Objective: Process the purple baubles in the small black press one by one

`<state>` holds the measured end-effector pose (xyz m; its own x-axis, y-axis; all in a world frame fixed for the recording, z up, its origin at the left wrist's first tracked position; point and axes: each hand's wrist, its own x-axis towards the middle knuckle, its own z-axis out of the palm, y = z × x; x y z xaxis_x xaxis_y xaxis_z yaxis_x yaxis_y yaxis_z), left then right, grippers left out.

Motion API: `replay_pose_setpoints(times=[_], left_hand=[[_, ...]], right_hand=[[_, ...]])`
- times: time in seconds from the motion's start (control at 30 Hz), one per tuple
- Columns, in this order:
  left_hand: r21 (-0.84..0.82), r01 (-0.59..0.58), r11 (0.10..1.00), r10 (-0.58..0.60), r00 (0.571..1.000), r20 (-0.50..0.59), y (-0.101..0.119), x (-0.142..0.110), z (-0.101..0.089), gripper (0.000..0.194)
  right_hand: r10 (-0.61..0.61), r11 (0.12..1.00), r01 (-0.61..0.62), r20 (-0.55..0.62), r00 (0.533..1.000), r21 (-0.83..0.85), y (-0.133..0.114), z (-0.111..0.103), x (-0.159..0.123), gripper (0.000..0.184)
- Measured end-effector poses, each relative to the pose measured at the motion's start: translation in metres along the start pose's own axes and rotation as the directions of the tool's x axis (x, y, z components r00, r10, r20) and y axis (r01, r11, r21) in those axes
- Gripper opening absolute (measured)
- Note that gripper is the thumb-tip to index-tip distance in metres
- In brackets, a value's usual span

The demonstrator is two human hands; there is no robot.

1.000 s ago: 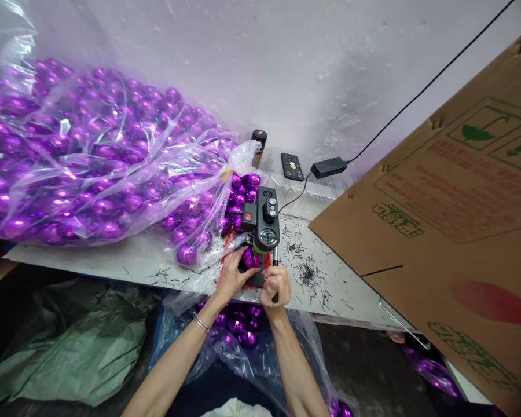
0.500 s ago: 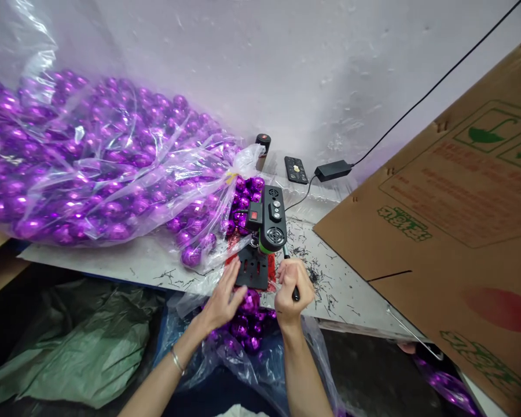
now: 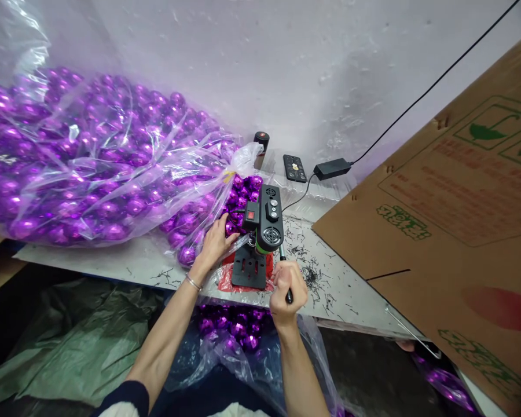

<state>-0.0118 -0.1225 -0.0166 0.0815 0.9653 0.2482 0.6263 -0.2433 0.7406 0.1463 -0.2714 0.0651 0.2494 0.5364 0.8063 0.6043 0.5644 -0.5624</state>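
A small black machine [image 3: 270, 217], which looks like a bench drill press, stands on a slotted black base plate [image 3: 249, 271]. My right hand [image 3: 289, 289] is wrapped around its lever handle [image 3: 289, 297], whose black end pokes out below the fist. To the left of the machine, my left hand [image 3: 215, 243] reaches to the loose shiny purple balls [image 3: 243, 191] beside the clear bag's tied neck. Its fingers are stretched and apart at the near edge of those balls; I cannot see a ball held. More purple balls [image 3: 238, 327] lie in clear plastic below the table edge.
A large clear bag of purple balls [image 3: 91, 168] fills the left. Behind the machine are a dark cylinder [image 3: 261, 141], a phone [image 3: 294, 168] and a power adapter [image 3: 331, 168]. Black scraps [image 3: 312, 277] litter the table. A cardboard box [image 3: 443, 231] leans at right.
My left hand has moved up and left, from beside the base plate to the loose balls. A purple ball by the plate's front edge no longer shows there. My right hand keeps the lever.
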Motion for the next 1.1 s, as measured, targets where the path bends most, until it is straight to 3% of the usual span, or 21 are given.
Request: replay_pose_setpoints(times=[0.07, 0.13, 0.23, 0.33, 0.5, 0.6, 0.7, 0.8, 1.0, 1.1], left_hand=[[-0.135, 0.083, 0.987, -0.083, 0.997, 0.005, 0.003, -0.012, -0.012, 0.060], [-0.361, 0.178, 0.915, -0.170, 0.984, 0.054, 0.006, -0.027, -0.025, 0.055], [-0.701, 0.343, 0.625, -0.216, 0.939, 0.266, 0.013, -0.052, -0.037, 0.053], [-0.798, 0.462, 0.388, -0.219, 0.887, 0.407, 0.021, -0.072, -0.035, 0.051], [-0.823, 0.526, 0.215, -0.322, 0.834, 0.449, 0.025, -0.083, -0.012, 0.029], [-0.796, 0.549, 0.255, -0.339, 0.822, 0.459, 0.024, -0.082, 0.000, 0.033], [-0.745, 0.499, 0.442, -0.383, 0.856, 0.347, 0.023, -0.082, 0.007, 0.051], [-0.663, 0.398, 0.634, -0.339, 0.913, 0.225, 0.022, -0.081, 0.012, 0.057], [-0.704, 0.321, 0.633, -0.285, 0.943, 0.173, 0.025, -0.083, 0.027, 0.062], [-0.620, 0.233, 0.749, -0.239, 0.968, 0.075, 0.026, -0.087, 0.035, 0.060]], right_hand=[[-0.003, 1.000, 0.003, 0.003, 1.000, -0.003, -0.001, 0.000, 0.001, 0.034], [0.006, 1.000, -0.006, 0.002, 1.000, 0.009, -0.003, 0.000, 0.004, 0.034], [0.056, 0.998, -0.055, -0.017, 0.998, 0.044, -0.008, 0.001, 0.011, 0.032], [0.118, 0.992, -0.116, -0.028, 0.993, 0.055, -0.013, 0.002, 0.018, 0.034], [0.133, 0.990, -0.132, -0.021, 0.991, 0.042, -0.015, 0.001, 0.021, 0.034], [0.115, 0.992, -0.114, -0.009, 0.993, 0.047, -0.014, 0.001, 0.020, 0.034], [0.115, 0.992, -0.114, -0.012, 0.993, 0.057, -0.015, 0.000, 0.022, 0.034], [0.138, 0.990, -0.138, -0.003, 0.990, 0.041, -0.016, -0.001, 0.026, 0.034], [0.121, 0.992, -0.122, 0.013, 0.993, 0.022, -0.016, -0.002, 0.025, 0.034], [0.099, 0.995, -0.100, 0.014, 0.995, 0.025, -0.015, -0.002, 0.023, 0.033]])
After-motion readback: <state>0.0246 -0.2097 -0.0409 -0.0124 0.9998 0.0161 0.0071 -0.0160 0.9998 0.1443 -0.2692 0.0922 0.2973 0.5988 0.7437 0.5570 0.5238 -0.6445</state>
